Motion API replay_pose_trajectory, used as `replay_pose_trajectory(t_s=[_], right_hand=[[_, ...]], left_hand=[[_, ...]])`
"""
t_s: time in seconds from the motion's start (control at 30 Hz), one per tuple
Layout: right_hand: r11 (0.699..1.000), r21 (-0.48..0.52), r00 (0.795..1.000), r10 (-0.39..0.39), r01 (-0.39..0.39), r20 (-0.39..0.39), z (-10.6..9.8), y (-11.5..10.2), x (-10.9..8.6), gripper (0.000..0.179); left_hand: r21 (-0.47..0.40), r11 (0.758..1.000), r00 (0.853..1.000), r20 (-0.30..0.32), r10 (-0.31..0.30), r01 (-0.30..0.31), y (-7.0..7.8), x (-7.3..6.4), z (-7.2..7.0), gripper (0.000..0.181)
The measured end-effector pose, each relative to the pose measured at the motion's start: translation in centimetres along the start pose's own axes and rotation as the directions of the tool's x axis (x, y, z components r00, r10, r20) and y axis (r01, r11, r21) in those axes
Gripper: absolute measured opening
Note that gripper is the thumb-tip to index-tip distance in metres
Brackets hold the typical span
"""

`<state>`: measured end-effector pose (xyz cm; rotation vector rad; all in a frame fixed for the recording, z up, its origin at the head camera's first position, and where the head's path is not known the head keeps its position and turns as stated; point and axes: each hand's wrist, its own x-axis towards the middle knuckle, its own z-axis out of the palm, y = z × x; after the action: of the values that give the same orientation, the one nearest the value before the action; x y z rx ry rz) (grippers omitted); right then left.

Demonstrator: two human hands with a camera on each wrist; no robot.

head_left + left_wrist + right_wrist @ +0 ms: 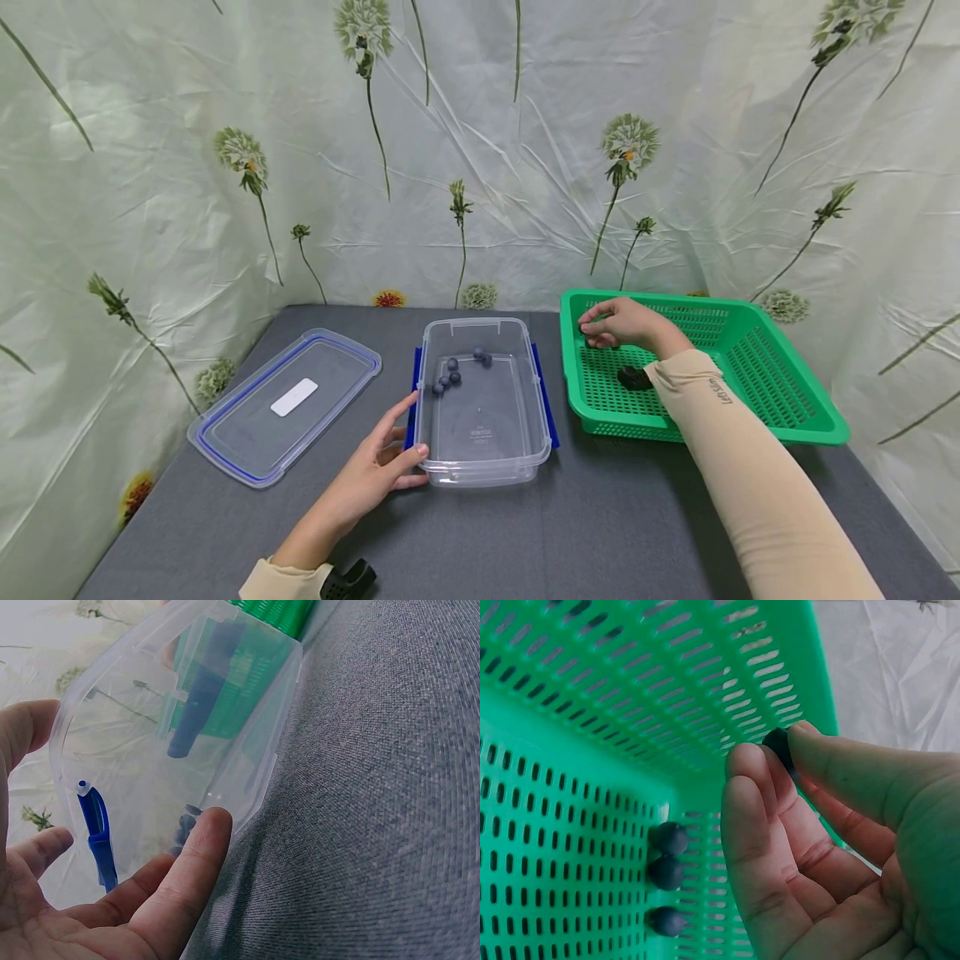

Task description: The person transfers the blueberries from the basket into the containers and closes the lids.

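My left hand (375, 462) rests against the left side of a clear plastic food container (483, 475), fingers spread and fairly straight, the thumb at the rim. Several blueberries (452, 377) lie on the container's floor toward its left and far side. Over the left part of a green perforated basket (806, 433), my right hand (622, 325) pinches a dark blueberry (780, 746) between thumb and fingertips. Beneath that hand, three more blueberries (667, 871) sit in a row along the basket's bottom edge in the right wrist view.
The container's lid (330, 408), blue-sealed with a white label, lies flat at the left. Blue side latches (546, 400) hang outward from the container. A grey cloth (480, 550) covers the table, and a dandelion-patterned curtain (525, 208) hangs behind it.
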<state>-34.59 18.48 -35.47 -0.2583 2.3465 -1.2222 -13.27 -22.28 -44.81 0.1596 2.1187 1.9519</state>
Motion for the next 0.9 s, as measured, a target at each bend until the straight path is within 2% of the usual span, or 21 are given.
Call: replay_pose_trajectory(t_s=[0.17, 0.43, 0.9], right_hand=[[0.999, -0.035, 1.0, -0.026, 0.025, -0.004, 0.3, -1.3, -0.2, 0.034], [0.999, 0.018, 0.999, -0.046, 0.046, -0.006, 0.4, -2.2, -0.7, 0.04], [0.996, 0.026, 0.996, -0.086, 0.086, -0.009, 0.9, -3.5, -0.8, 0.038]], left_hand=[[-0.001, 1.0, 1.0, -0.007, 0.003, -0.003, 0.1, -0.1, -0.1, 0.081], [0.003, 1.0, 1.0, -0.01, -0.014, 0.014, 0.1, 0.1, 0.0, 0.08], [0.008, 1.0, 1.0, -0.013, -0.01, 0.01, 0.0, 0.0, 0.0, 0.079]])
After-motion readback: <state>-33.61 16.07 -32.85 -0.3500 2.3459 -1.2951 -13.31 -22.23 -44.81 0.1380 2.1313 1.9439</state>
